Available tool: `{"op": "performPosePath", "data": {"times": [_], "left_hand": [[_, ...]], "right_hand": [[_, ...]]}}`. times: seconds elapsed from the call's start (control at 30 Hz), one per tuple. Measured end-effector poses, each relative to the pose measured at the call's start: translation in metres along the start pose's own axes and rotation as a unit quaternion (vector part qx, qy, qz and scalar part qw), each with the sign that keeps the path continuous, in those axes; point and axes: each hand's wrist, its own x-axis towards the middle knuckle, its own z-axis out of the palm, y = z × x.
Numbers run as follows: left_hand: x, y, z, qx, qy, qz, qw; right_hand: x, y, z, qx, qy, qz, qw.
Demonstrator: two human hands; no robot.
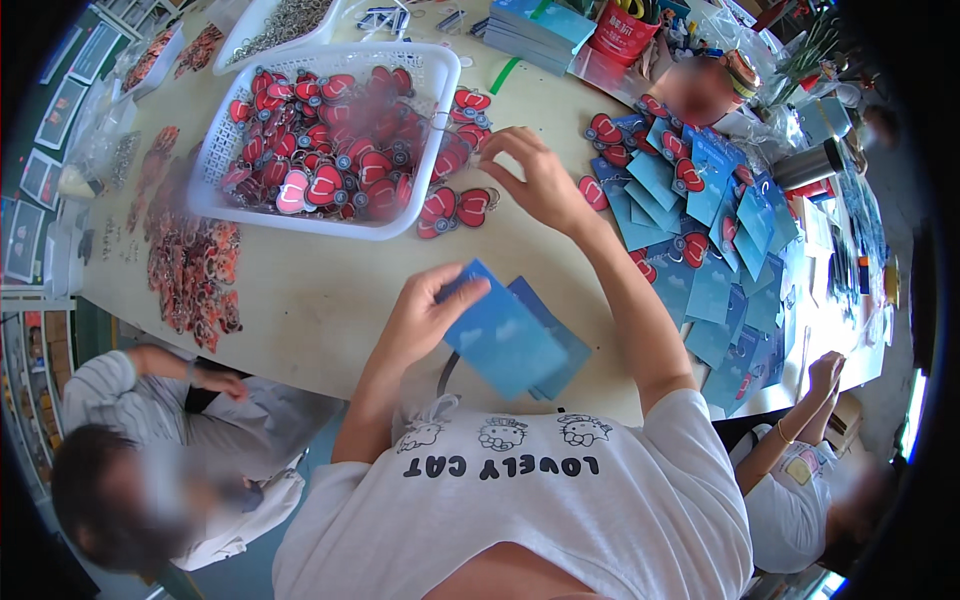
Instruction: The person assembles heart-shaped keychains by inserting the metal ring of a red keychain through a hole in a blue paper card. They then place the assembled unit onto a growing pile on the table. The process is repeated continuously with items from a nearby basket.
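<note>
My left hand [425, 310] is closed on a few blue cards [505, 335] with a cloud print, fanned a little apart over the near table edge. My right hand [535, 180] is at the right side of a white basket [325, 228], its thumb and bent fingers at the end of a blurred red keychain [452, 158], which it seems to pinch. Inside the basket lie many red bow-shaped keychains [325, 185] with metal rings. More of these keychains [473, 207] rest on the table just outside its right wall.
Blue cards [655, 190], some bearing red keychains, spread in a heap at the right. Orange-red keychains [195, 275] lie at the left. Behind stand a tray of metal rings [285, 30], a card stack [540, 35] and a red can [622, 35]. People sit on both sides.
</note>
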Motion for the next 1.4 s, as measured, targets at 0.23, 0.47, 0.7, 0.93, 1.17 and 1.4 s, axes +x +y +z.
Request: {"op": "performPosePath", "data": {"times": [0.23,0.47,0.7,0.93,1.17,1.4], "left_hand": [[0.033,0.025,0.004,0.241,0.141,0.164,0.946],[0.039,0.041,0.008,-0.074,0.095,0.094,0.988],[0.031,0.016,0.038,-0.261,0.195,0.141,0.935],[0.042,0.018,0.027,0.179,0.341,0.334,0.860],[0.032,0.030,0.048,-0.105,0.220,0.253,0.936],[0.030,0.030,0.049,-0.166,0.191,0.254,0.934]], "right_hand": [[-0.037,-0.072,-0.062,0.155,-0.097,0.011,0.983],[-0.056,-0.090,-0.048,0.184,0.009,0.138,0.973],[-0.061,-0.102,-0.035,0.090,0.161,0.075,0.980],[-0.052,-0.118,-0.057,0.024,0.152,0.007,0.988],[-0.042,-0.116,-0.039,0.062,0.192,0.050,0.978],[-0.044,-0.124,-0.040,-0.005,0.248,0.024,0.968]]}}
